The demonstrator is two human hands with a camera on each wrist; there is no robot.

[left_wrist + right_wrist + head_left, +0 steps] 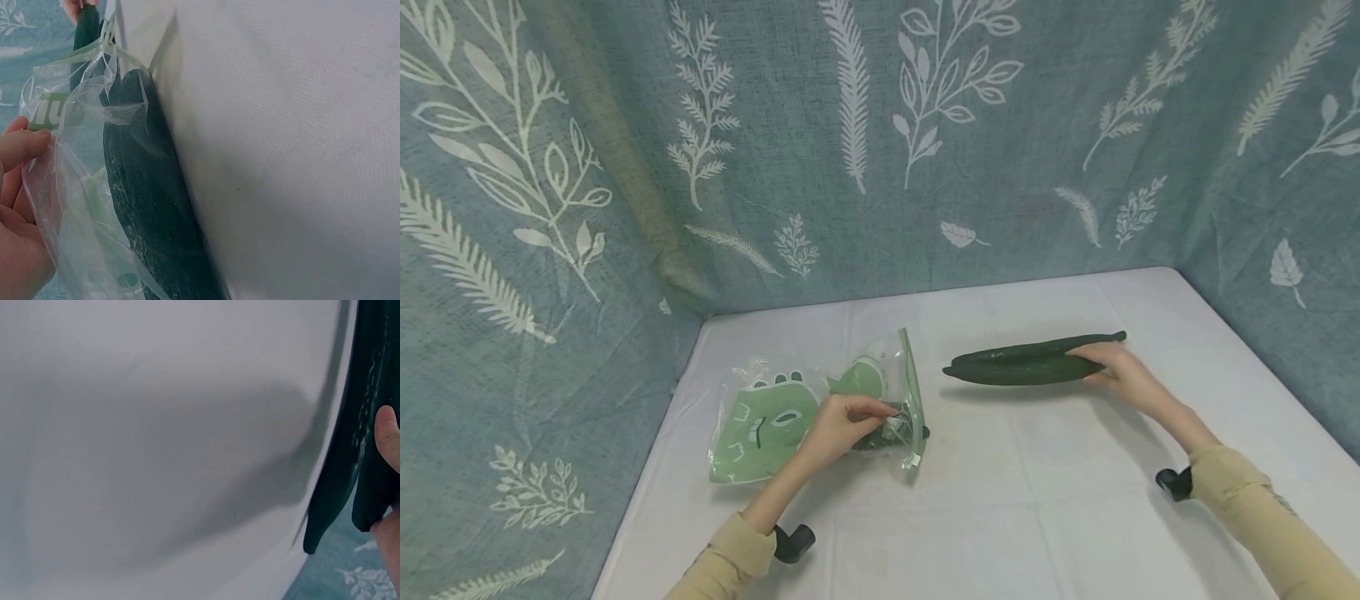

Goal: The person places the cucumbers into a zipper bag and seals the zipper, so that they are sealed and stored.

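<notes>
A clear zip bag with a green printed face lies at the left of the table. Inside it is a dark green cucumber, its end close to the bag's mouth. My left hand pinches the bag's plastic near that mouth, thumb against fingers. Two more long cucumbers lie side by side at the right, their tips pointing toward the bag. Near their right end my right hand grips the nearer cucumber, thumb on its side; the fingers behind are mostly hidden.
A white cloth covers the table. Blue-green curtains with white leaf prints stand behind and along both sides. Each wrist carries a black camera mount. A gap of bare cloth separates the bag from the two cucumbers.
</notes>
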